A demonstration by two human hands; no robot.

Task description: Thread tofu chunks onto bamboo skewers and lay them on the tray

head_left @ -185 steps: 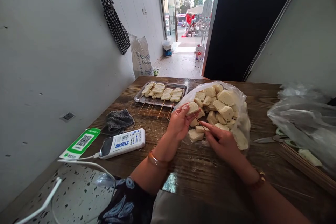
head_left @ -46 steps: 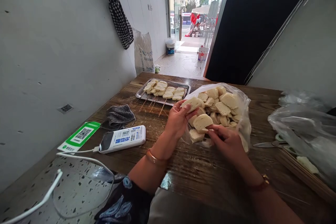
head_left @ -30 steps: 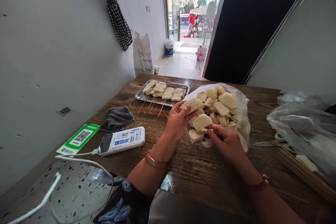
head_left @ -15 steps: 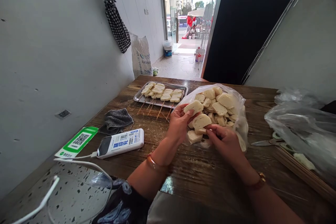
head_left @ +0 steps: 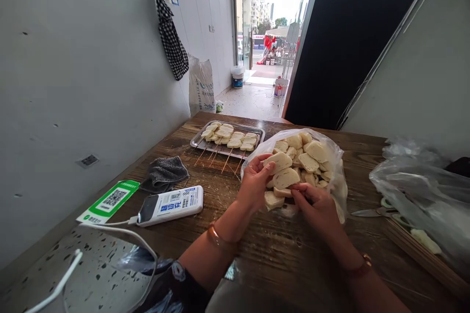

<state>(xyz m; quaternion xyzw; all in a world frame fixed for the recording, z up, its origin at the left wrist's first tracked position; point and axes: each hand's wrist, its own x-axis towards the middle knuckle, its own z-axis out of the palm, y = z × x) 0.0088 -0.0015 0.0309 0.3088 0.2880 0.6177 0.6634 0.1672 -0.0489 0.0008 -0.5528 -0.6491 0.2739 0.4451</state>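
My left hand is closed, thumb and fingers gripping a pale bread slice. A second bread slice sits against it, just below and to the right. At that lower slice's bottom right edge, my right hand is pinched shut; whether a stick is between its fingers is hidden. Both hands are over the front of a clear plastic bag heaped with similar slices. Behind and to the left, a metal tray bears skewered slices, their thin sticks pointing over the near rim.
On the left lie a grey cloth, a white power bank with a cable, and a green QR card. Scissors, a bundle of sticks and a crumpled plastic bag are on the right.
The whole view has shifted slightly, with the scene sitting lower. Both hands keep their hold, and the two slices stay together in almost the same place over the bag.
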